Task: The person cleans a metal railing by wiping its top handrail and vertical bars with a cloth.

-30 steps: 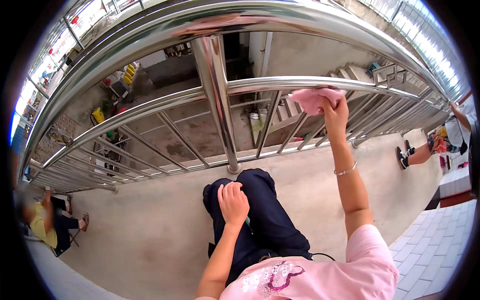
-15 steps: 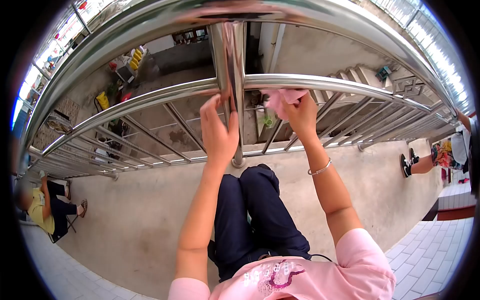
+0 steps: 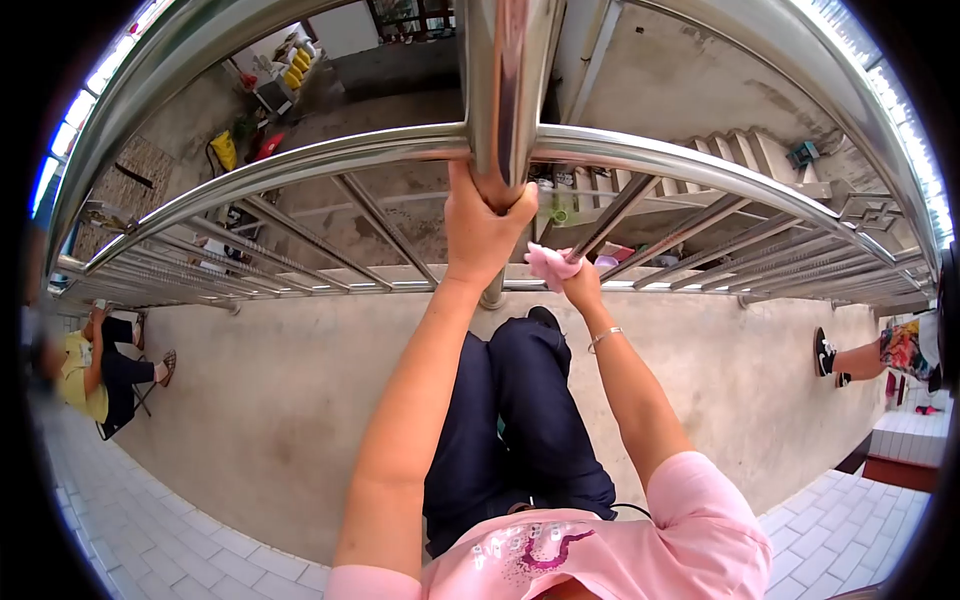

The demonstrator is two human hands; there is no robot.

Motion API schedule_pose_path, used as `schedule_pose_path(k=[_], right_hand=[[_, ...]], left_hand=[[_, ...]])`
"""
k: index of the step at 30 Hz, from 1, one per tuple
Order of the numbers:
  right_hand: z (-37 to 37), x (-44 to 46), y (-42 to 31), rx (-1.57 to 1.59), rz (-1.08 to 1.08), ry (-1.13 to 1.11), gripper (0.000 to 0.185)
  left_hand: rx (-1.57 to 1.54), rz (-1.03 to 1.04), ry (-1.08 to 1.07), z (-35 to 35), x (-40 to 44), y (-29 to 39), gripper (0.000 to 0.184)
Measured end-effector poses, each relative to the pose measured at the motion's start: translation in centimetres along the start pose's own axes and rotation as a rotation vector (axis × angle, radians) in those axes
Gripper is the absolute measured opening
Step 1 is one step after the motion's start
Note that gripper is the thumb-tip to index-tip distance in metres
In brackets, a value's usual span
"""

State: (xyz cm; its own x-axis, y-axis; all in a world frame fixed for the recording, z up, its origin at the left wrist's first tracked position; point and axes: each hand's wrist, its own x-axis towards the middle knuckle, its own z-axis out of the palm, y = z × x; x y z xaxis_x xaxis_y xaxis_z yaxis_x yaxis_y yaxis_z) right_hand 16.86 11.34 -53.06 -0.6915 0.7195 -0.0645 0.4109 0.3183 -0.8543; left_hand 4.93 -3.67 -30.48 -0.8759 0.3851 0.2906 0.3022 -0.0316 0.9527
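A shiny metal railing curves across in front of me, with a thick upright post in the middle. My left hand is wrapped round this post, just below the level of the middle rail. Lower and to the right, my right hand is closed on a pink cloth. The cloth is pressed around the lower part of a slanting-looking baluster right of the post. Part of the baluster is hidden by the cloth and fingers.
At the far left a person in a yellow top sits on a stool. Legs of another person show at the right. Beyond the railing lie a lower yard and concrete steps. White tiled walls flank the concrete floor.
My left hand has gone from open beside the post to gripping it. My right hand has moved the pink cloth down from the middle rail to a baluster. The view has come nearer the railing.
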Motion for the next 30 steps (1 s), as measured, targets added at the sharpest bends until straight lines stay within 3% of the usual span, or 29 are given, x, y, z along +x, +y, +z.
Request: schedule_pose_path(k=[3,4,7,8,9,10,12,16,20,22,23,24,26,27,28,29,30], right_hand=[[1.1,1.0,2.4,-0.17,0.091,-0.196,0.041],[1.4,1.1,1.9,-0.021,0.131,-0.22,0.041],[0.5,-0.3,-0.2,0.017,0.283,-0.122,0.032],[0.0,-0.2,-0.2,0.182,0.131,-0.065,0.029],[-0.5,-0.3,0.3,0.344,-0.018,-0.007,0.029],[-2.8,-0.4,-2.4,0.325,0.078,-0.065,0.03],[-6.6,-0.5,-6.7,0.459,-0.1,-0.125,0.027],[-13.4,-2.2,-19.6,0.488,-0.284,0.035,0.024],[-15.3,-3.6,-21.4,0.38,-0.263,0.093,0.028],[-13.6,-5.2,-19.7,0.11,-0.595,0.454,0.031],[-13.5,-7.3,-20.2,0.185,-0.466,0.314,0.034],[-12.6,-7.8,-20.2,0.21,-0.47,0.272,0.034],[-13.4,-7.6,-18.5,0.048,-0.722,0.117,0.043],[-8.7,-7.2,-20.3,0.162,-0.69,-0.016,0.047],[-10.3,-7.2,-19.8,0.147,-0.624,-0.055,0.051],[-11.7,-6.3,-18.4,0.179,-0.571,-0.095,0.055],[-8.5,-3.6,-19.5,0.231,-0.553,-0.179,0.052]], left_hand=[[0.057,0.056,-0.025,-0.5,0.4,-0.1,0.049],[0.073,0.088,-0.019,-0.5,0.4,-0.6,0.05],[0.154,0.096,-0.019,-0.7,0.5,-0.5,0.052],[0.175,0.041,-0.04,-0.7,0.3,-0.3,0.054],[0.121,-0.013,-0.065,-0.8,0.3,-0.4,0.07],[0.11,-0.014,-0.066,-0.7,0.4,-0.7,0.07],[0.135,-0.005,-0.064,-0.3,0.6,-1.6,0.071],[0.172,0.081,-0.037,-0.6,0.2,-0.6,0.072],[0.117,0.04,-0.083,-0.9,0.1,-0.5,0.076],[0.155,0.06,-0.091,-0.9,0.2,-0.4,0.079],[0.194,0.073,-0.107,-1.0,0.2,-0.4,0.081],[0.159,0.013,-0.147,-1.8,0.1,0.5,0.084],[0.239,0.101,-0.17,0.5,0.2,2.4,0.071],[0.238,-0.054,-0.23,-3.9,0.9,2.2,0.061],[0.138,0.064,-0.061,-1.3,-0.1,2.9,0.048],[0.069,0.142,-0.153,0.9,0.1,2.4,0.043],[0.061,0.291,-0.065,-1.1,1.8,1.4,0.046]])
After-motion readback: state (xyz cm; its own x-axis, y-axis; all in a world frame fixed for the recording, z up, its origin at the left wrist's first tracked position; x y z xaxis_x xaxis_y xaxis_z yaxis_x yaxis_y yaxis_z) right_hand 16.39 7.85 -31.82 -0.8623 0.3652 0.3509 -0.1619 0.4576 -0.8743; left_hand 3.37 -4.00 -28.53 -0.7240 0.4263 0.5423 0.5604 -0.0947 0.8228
